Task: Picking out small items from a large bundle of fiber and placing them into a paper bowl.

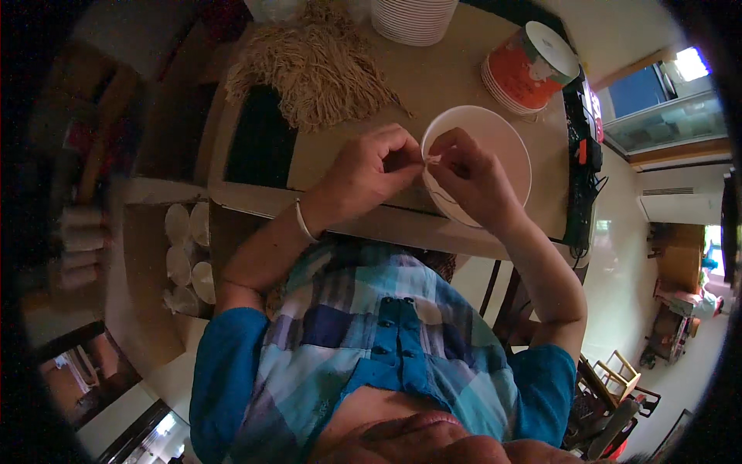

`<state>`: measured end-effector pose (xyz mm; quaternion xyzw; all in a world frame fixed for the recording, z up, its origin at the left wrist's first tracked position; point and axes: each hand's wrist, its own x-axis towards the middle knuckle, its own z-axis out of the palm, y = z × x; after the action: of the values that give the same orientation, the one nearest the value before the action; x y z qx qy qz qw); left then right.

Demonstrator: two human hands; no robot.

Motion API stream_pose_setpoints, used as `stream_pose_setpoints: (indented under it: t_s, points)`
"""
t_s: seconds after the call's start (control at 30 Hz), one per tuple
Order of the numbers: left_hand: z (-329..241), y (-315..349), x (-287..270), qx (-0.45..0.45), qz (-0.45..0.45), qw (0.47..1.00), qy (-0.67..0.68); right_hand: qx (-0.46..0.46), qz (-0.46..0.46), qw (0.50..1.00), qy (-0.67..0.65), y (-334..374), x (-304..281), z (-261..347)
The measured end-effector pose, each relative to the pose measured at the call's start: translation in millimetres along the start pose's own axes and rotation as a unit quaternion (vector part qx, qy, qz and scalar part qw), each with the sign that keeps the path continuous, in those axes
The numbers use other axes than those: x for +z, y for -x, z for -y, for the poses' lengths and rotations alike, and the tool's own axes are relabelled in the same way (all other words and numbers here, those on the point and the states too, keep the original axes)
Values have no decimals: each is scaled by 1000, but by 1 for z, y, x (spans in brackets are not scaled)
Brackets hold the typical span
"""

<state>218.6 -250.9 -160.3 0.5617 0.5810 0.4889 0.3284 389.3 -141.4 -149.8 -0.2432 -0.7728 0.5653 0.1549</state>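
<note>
My left hand [365, 175] and my right hand [478, 179] meet tip to tip at the near left rim of a white round tub [506, 143]. A small pale strand end [434, 159] sticks out between the fingertips of my right hand. The thumb and forefinger of my left hand are pinched together right beside it, and what they grip is mostly hidden. A thin dark line runs over the tub's wall below my right hand. Beyond my left hand lies a loose heap of tan cords [321, 73].
Nested white tubs [413, 19] stand at the far edge of the table [433, 73]. A stack of red patterned tubs [529, 69] is at the far right, near black electrical gear [586, 155]. Left of me, a cardboard box [143, 255] holds several white cups [178, 263].
</note>
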Motion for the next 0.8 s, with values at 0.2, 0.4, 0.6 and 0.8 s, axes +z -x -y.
stream_pose_setpoints:
  t_s: [0.2, 0.4, 0.6, 0.8]
  points:
    - [2, 5, 5, 57, -67, 993, -78, 25, -17, 1000, -5, 6, 3, -1]
    - [5, 9, 13, 87, -95, 990, -63, 33, -8, 999, -22, 6, 3, -4]
    - [5, 11, 14, 110, -93, 988, -62, 83, -4, 995, -51, 2, 3, 3]
    - [12, 14, 13, 110, -84, 989, -44, 163, 8, 984, -77, 0, 4, 16]
